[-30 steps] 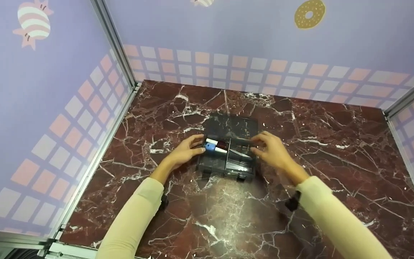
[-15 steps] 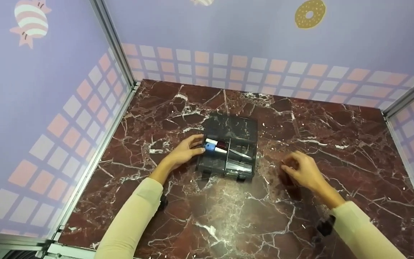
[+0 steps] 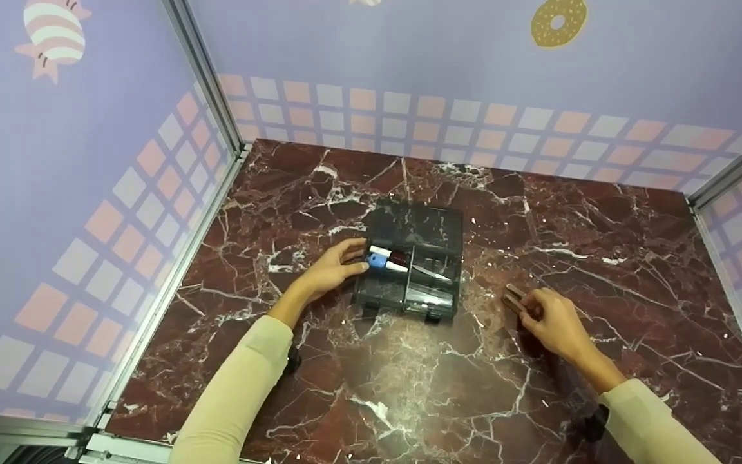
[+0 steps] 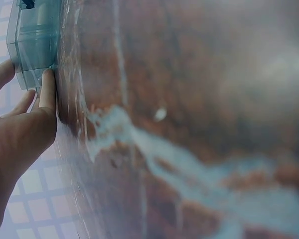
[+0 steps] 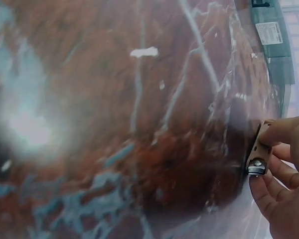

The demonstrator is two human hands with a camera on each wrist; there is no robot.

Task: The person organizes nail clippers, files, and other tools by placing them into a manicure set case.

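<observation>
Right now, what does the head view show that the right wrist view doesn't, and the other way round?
Only the head view shows the left hand touching the box's left side, and the blue, white and dark red items in it. Only the right wrist view shows a metal fitting at the end of the brown piece and a label on the box. Both show the right hand pinching that piece on the marble table.
</observation>
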